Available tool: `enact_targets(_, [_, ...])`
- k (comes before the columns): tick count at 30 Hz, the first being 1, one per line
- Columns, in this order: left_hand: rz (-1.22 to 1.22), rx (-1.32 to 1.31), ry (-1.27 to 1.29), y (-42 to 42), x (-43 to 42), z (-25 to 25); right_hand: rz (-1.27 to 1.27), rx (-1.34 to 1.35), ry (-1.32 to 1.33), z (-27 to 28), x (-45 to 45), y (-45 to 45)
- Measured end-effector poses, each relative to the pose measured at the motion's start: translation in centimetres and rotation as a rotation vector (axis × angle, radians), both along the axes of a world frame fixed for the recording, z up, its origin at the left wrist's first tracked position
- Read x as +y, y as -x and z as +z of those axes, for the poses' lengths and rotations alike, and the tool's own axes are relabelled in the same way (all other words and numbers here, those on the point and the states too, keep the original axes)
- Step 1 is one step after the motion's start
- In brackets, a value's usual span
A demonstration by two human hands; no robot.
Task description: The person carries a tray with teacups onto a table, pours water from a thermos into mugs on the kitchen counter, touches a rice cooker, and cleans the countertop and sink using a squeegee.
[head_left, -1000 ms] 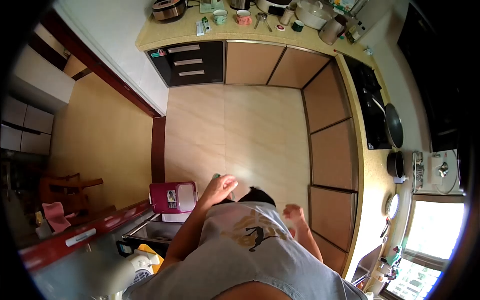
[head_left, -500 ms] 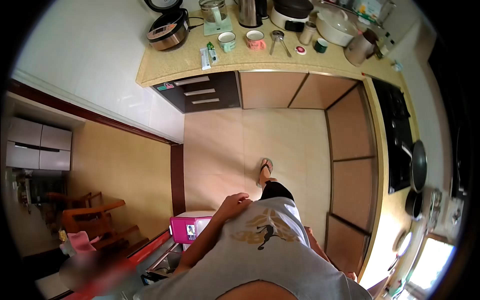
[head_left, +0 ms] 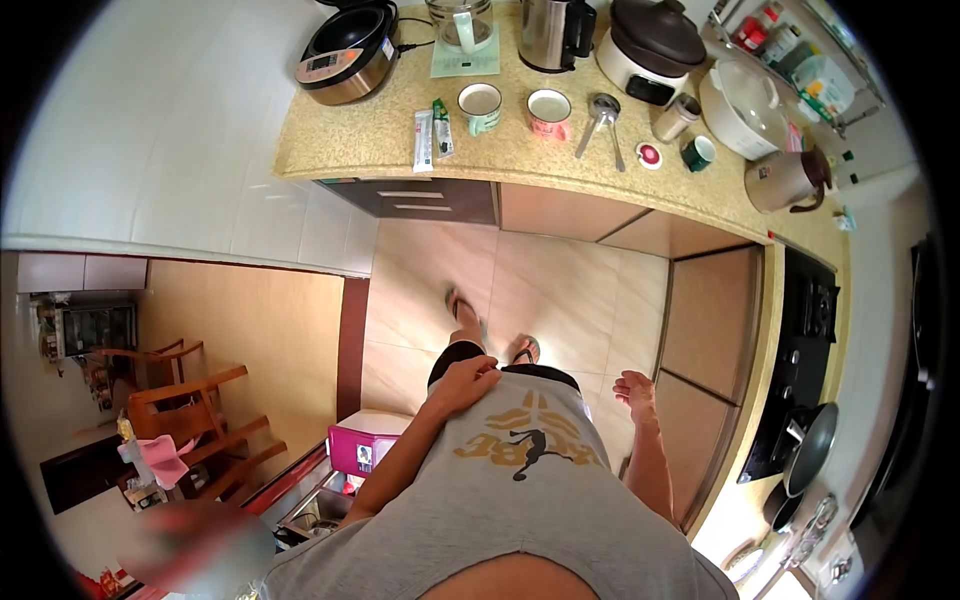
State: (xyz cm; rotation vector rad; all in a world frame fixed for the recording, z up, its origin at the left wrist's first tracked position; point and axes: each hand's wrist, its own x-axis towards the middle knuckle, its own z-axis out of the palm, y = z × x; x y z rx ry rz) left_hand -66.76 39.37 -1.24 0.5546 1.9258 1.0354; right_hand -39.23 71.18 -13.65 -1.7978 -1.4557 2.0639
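Observation:
My left hand (head_left: 467,383) rests against the front of the grey T-shirt (head_left: 540,440), loosely open with the fingers out and nothing seen in it. Off to the side of my body, over the floor, hangs my right hand (head_left: 635,392); its fingers are slightly bent and apart, and it holds nothing. Both hands are well short of the counter (head_left: 350,140). On the counter stand a green mug (head_left: 480,106) and a pink mug (head_left: 549,112), each with pale contents. Two slim packets (head_left: 424,140) lie left of them, and metal spoons (head_left: 603,125) lie to the right.
Along the back are a rice cooker (head_left: 345,60) with its lid up, a steel kettle (head_left: 548,35), a dark-lidded electric pot (head_left: 650,50), a glass jar (head_left: 677,118) and a thermos jug (head_left: 785,182). A black stove (head_left: 790,350) lies right; wooden chairs (head_left: 190,400) stand left.
The counter has come closer as I step forward, with my left foot now in view. My right hand has swung forward from beside my body. My left hand stays at the shirt.

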Motion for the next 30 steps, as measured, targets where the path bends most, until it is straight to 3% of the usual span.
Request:
enact_targets(2, [0.005,-0.005,-0.035,2.7,1.3,0.1,0.013,-0.05,0.015,-1.4,1.0,1.3])
enact_targets(4, [0.017,-0.037,-0.027,6.2,2.3,0.2,-0.009,-0.089,0.235,-5.0,0.9,1.0])
enact_targets(6, [0.021,-0.075,-0.014,10.3,3.1,-0.5,-0.024,-0.279,0.261,-4.1,-1.4,3.0])
enact_targets(8, [-0.037,-0.14,-0.029,14.9,3.9,-1.4,0.019,-0.348,0.222,-2.3,-3.0,5.8])
enact_targets(9, [-0.035,-0.167,-0.052,17.2,4.3,-1.3,0.16,-0.343,0.102,-1.5,-3.7,7.6])
enact_targets(12, [-0.092,-0.186,-0.048,24.4,5.3,-0.6,0.148,-0.359,0.049,1.6,-5.8,12.5])
enact_targets(15, [-0.084,-0.196,-0.071,30.3,6.7,1.2,0.431,-0.452,-0.202,4.1,-7.0,17.5])
enact_targets(16, [-0.084,-0.163,-0.073,32.2,7.5,1.3,0.428,-0.464,-0.219,4.7,-7.1,19.3])
enact_targets(18, [-0.064,-0.13,-0.132,34.6,8.7,-3.7,0.375,-0.475,-0.21,5.8,-7.2,22.4])
enact_targets(20, [0.164,-0.295,-0.353,36.4,10.4,-6.0,0.329,-0.492,-0.198,6.5,-7.3,24.8])
enact_targets(23, [0.275,-0.44,-0.375,40.4,14.0,-2.7,0.317,-0.534,-0.192,6.7,-7.4,26.8])
enact_targets(26, [0.232,-0.497,-0.302,43.0,17.5,-0.8,0.309,-0.502,-0.213,6.9,-7.3,28.2])
enact_targets(30, [0.195,-0.381,-0.18,44.9,20.2,-1.8,0.276,-0.487,-0.212,6.8,-7.3,29.1])
